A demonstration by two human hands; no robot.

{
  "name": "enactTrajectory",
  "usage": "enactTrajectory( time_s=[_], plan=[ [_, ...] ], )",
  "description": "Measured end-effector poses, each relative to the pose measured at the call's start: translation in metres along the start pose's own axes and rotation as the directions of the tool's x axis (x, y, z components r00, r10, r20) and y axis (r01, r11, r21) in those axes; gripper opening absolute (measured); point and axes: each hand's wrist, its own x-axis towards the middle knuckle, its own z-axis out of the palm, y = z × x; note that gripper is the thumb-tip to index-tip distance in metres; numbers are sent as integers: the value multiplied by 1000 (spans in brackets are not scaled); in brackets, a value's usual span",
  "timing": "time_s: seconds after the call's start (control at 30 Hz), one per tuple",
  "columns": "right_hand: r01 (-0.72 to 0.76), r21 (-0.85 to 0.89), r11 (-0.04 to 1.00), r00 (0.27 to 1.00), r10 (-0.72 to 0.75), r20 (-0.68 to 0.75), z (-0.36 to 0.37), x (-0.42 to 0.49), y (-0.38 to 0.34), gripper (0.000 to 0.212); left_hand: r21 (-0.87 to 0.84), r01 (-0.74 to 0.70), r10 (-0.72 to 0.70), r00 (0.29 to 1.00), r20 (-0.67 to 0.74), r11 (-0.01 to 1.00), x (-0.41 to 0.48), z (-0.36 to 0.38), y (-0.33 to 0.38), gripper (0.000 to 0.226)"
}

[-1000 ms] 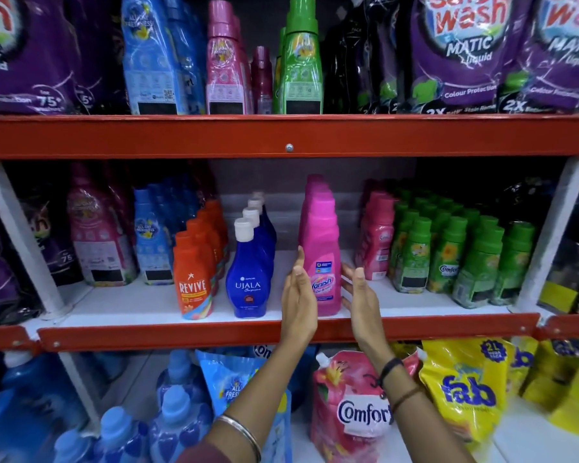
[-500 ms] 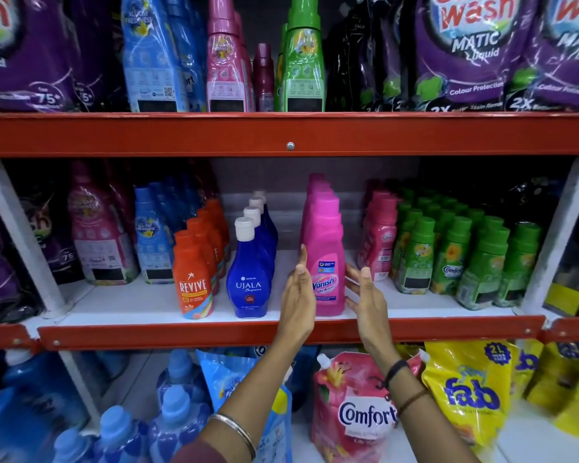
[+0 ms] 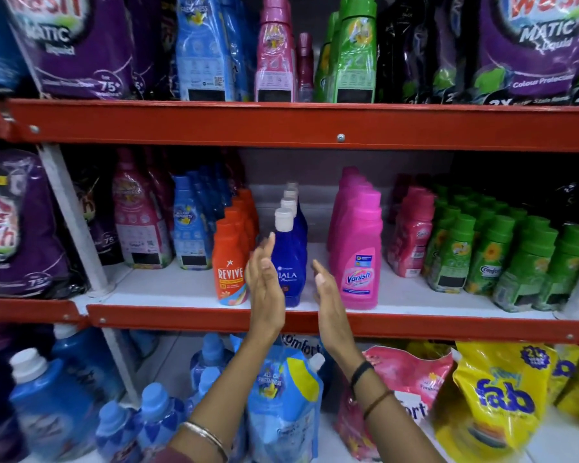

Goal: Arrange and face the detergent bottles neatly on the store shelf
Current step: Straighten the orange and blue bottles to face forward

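Blue Ujala bottle (image 3: 290, 259) between left hand (image 3: 264, 289) and right hand (image 3: 328, 295), grip wide, empty.

Metal bangle (image 3: 204, 439); black and brown wristbands (image 3: 368, 384).

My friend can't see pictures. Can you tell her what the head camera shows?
Two open hands, left hand and right hand, reach toward a blue Ujala bottle on a red-edged store shelf. An orange Revive bottle stands left of it, a pink Vanish bottle right.
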Motion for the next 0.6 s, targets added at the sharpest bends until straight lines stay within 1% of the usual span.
enactTrajectory(
  time_s=[0.03, 0.07, 0.13, 0.17, 0.23, 0.33, 0.37, 0.47, 0.6],
  plan=[
    [-45, 27, 999, 999, 45, -8, 4, 5, 0, 54, -45, 40, -37, 998, 56, 998, 1, -4, -3, 70],
    [-79, 75, 994, 997, 80, -9, 6, 10, 1, 55, -77, 68, -59, 992, 108, 995, 1, -7, -5, 72],
    [-127, 200, 972, 992, 128, 8, 9, 18, 0, 39, -100, 105, -86, 980, 182, 989, 1, -12, -7, 87],
    [-147, 228, 963, 989, 150, 5, 10, 20, -2, 34, -106, 127, -104, 974, 203, 986, 2, -13, -8, 94],
    [-167, 230, 959, 983, 179, -32, 11, 21, 2, 38, -117, 166, -136, 963, 231, 979, 3, -15, -8, 98],
    [-167, 252, 953, 976, 197, -96, 13, 18, 4, 56, -96, 178, -147, 952, 267, 979, 4, -18, -4, 94],
    [-173, 259, 950, 972, 207, -110, 13, 18, 3, 59, -93, 177, -146, 950, 276, 980, 4, -19, -3, 92],
    [-156, 264, 952, 968, 201, -152, 14, 19, 3, 50, -109, 180, -142, 946, 292, 978, 5, -20, -3, 82],
    [-148, 254, 956, 963, 198, -182, 16, 20, 1, 45, -115, 202, -159, 939, 304, 973, 9, -21, -6, 78]
  ],
)
